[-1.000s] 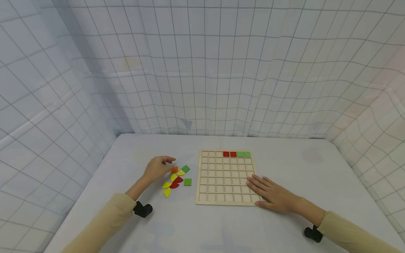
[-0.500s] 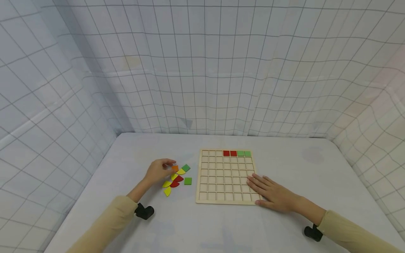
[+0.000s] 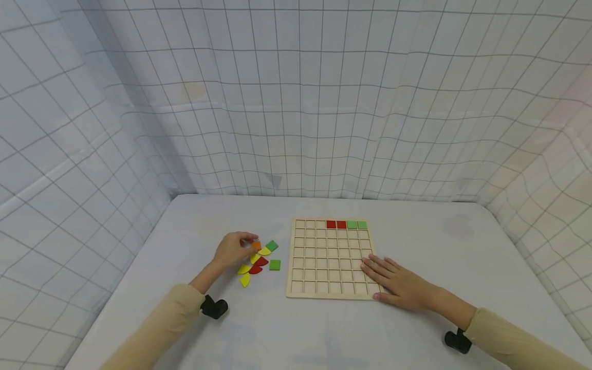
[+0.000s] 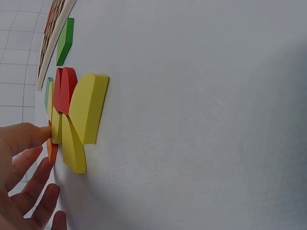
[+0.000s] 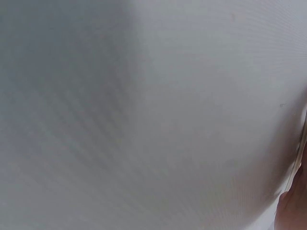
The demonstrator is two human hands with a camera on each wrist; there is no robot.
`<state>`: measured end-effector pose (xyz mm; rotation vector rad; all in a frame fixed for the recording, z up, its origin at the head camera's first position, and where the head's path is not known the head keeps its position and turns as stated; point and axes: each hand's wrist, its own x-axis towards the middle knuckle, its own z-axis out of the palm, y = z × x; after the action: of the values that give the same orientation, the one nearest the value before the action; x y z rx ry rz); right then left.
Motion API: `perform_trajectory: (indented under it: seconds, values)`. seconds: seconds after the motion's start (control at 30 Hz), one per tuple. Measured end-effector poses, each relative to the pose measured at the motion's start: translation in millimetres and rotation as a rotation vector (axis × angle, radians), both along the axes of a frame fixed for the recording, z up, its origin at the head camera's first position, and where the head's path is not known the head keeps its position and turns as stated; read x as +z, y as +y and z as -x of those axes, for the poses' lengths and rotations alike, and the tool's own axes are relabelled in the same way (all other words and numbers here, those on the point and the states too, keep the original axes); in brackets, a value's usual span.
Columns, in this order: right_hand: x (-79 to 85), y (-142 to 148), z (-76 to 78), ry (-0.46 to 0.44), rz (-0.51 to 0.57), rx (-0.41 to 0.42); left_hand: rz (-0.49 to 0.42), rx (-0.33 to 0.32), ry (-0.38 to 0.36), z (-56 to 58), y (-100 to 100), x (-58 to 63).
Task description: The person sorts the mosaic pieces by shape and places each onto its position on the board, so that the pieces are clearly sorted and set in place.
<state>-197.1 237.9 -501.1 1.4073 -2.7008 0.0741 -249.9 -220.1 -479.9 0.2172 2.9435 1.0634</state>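
Observation:
My left hand [image 3: 231, 250] reaches down at the far edge of a loose group of flat pieces, its thumb and forefinger at opposite sides of an orange tile [image 3: 256, 245], pinching it where it lies. Beside it are yellow wedge pieces [image 4: 88, 108], two red wedges [image 4: 68, 91] and two green squares [image 3: 275, 265]. My right hand [image 3: 402, 285] lies flat with fingers spread over the right edge of a wooden grid board [image 3: 328, 297]. Only a sliver of that hand [image 5: 292, 206] shows in the right wrist view.
Along the board's far row sit two red squares [image 3: 336, 224] and two light green squares [image 3: 356, 225]. A white cloth covers the table [image 3: 296, 334]. Grid-patterned curtains [image 3: 296, 128] hang behind it and along both sides.
The left hand has come slightly towards the right, and its thumb and forefinger have closed about the orange tile. The right hand and the board stay where they were.

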Motion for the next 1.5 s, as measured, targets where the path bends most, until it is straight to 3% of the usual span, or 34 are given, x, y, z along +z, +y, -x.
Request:
perform_trajectory:
  seconds: [0.47, 0.8, 1.27, 1.5]
  values:
    - [4.6, -1, -1.4, -0.069, 0.016, -0.013, 0.079, 0.023, -0.062, 2.0, 1, 7.2]
    - [6.3, -2, -0.7, -0.052, 0.017, -0.007, 0.094, 0.037, -0.12, 6.5, 0, 10.4]
    - [0.5, 0, 0.0, -0.06, 0.022, -0.01, 0.083, 0.038, -0.087, 3.7, 1, 14.7]
    - [2.7, -1, -0.5, -0.077, -0.001, -0.025, 0.096, 0.045, -0.054, 10.4, 7, 17.5]
